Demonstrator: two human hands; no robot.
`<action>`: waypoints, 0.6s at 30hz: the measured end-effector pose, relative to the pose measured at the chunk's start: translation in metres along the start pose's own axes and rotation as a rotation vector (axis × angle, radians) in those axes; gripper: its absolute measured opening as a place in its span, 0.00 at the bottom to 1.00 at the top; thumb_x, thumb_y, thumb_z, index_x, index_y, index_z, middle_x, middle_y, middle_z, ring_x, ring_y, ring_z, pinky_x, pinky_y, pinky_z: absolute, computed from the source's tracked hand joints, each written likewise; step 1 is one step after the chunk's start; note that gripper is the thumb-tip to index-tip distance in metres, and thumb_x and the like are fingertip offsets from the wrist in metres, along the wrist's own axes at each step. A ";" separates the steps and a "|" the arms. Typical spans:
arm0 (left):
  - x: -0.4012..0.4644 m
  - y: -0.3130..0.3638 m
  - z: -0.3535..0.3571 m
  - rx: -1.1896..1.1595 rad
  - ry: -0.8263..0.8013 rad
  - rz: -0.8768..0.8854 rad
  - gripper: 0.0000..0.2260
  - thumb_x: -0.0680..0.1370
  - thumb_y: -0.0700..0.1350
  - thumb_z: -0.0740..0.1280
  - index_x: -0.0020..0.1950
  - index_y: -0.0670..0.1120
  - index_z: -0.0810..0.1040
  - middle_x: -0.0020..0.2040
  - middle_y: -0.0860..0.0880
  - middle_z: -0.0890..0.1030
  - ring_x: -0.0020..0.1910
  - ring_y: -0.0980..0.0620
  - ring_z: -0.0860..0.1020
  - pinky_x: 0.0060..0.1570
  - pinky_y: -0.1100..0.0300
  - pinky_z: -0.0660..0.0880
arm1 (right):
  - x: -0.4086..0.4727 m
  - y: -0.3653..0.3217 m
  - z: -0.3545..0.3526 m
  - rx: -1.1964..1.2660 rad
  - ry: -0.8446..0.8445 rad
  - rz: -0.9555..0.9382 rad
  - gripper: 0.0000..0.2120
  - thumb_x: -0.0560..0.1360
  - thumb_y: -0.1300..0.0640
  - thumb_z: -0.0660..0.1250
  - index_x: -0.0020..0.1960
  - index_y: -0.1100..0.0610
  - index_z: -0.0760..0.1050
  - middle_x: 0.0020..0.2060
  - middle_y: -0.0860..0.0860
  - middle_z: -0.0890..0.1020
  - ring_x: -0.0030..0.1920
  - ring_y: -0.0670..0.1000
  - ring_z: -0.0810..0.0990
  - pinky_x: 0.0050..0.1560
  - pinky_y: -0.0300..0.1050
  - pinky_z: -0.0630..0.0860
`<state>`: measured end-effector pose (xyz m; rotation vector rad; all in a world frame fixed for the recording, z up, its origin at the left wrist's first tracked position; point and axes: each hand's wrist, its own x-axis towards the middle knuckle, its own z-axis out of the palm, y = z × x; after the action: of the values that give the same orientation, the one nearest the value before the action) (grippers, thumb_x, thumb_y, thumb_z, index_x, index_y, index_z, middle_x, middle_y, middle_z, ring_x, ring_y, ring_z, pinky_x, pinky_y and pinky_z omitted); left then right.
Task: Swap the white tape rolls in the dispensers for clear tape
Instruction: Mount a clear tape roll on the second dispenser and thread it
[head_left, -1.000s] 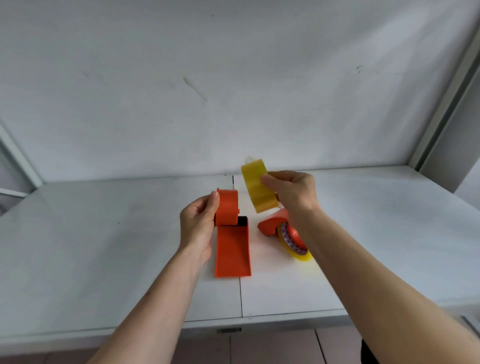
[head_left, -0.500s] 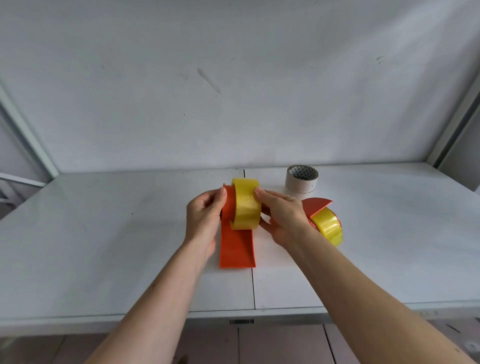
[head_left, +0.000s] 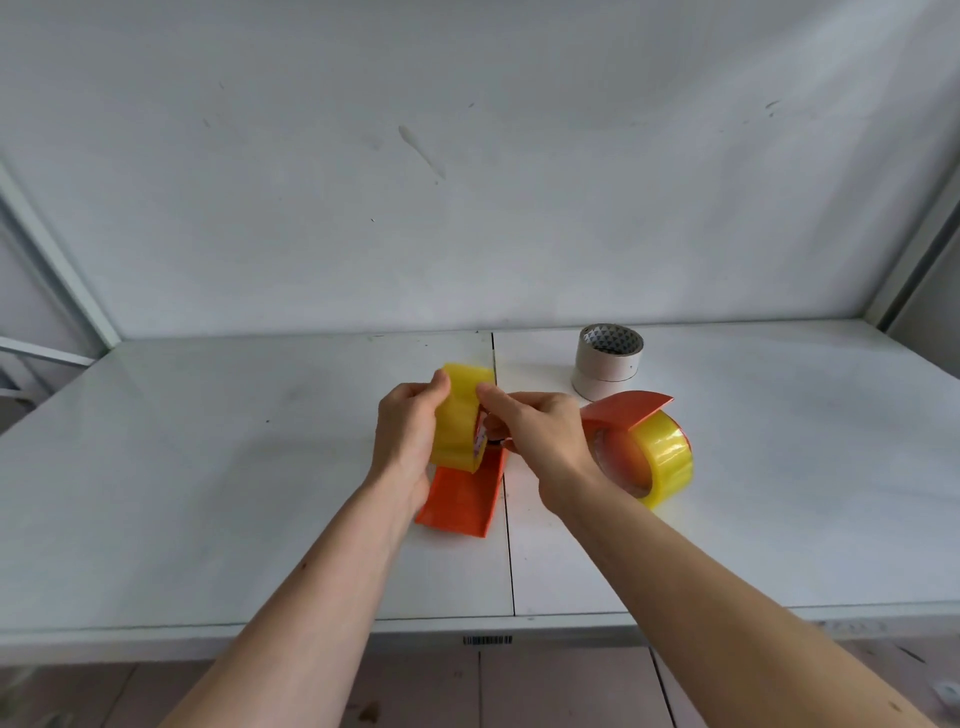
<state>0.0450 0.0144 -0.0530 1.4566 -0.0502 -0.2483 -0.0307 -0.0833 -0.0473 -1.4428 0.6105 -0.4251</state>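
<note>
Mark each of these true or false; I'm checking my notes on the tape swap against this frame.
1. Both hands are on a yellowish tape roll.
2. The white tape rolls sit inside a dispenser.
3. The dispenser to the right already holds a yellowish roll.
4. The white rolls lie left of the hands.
1. True. The left hand and right hand grip the yellowish clear tape roll over the orange dispenser.
2. False. The stacked white tape rolls stand bare on the table.
3. True. The second orange dispenser carries a yellowish roll.
4. False. They stand behind and to the right.
</note>
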 end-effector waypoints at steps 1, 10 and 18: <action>0.000 0.001 -0.001 0.045 0.001 0.022 0.12 0.78 0.50 0.68 0.42 0.43 0.76 0.41 0.45 0.79 0.40 0.47 0.77 0.39 0.56 0.72 | 0.001 0.000 -0.001 -0.028 0.036 -0.004 0.20 0.71 0.46 0.73 0.37 0.65 0.82 0.31 0.53 0.82 0.34 0.51 0.77 0.41 0.46 0.73; -0.003 0.003 -0.014 0.170 -0.055 0.127 0.13 0.79 0.46 0.65 0.35 0.45 0.71 0.35 0.46 0.72 0.36 0.49 0.69 0.38 0.55 0.64 | 0.015 0.000 -0.015 -0.120 0.075 0.049 0.25 0.73 0.40 0.71 0.59 0.59 0.80 0.50 0.50 0.82 0.52 0.51 0.79 0.56 0.49 0.75; -0.008 0.007 -0.021 0.183 -0.113 0.158 0.14 0.76 0.44 0.67 0.32 0.46 0.69 0.31 0.48 0.71 0.33 0.51 0.68 0.36 0.57 0.64 | 0.023 -0.002 -0.007 -0.106 0.059 0.066 0.11 0.71 0.50 0.74 0.43 0.58 0.84 0.41 0.55 0.85 0.45 0.53 0.82 0.40 0.42 0.73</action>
<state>0.0416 0.0368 -0.0473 1.6100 -0.2848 -0.2007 -0.0166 -0.1029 -0.0484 -1.5109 0.7352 -0.3892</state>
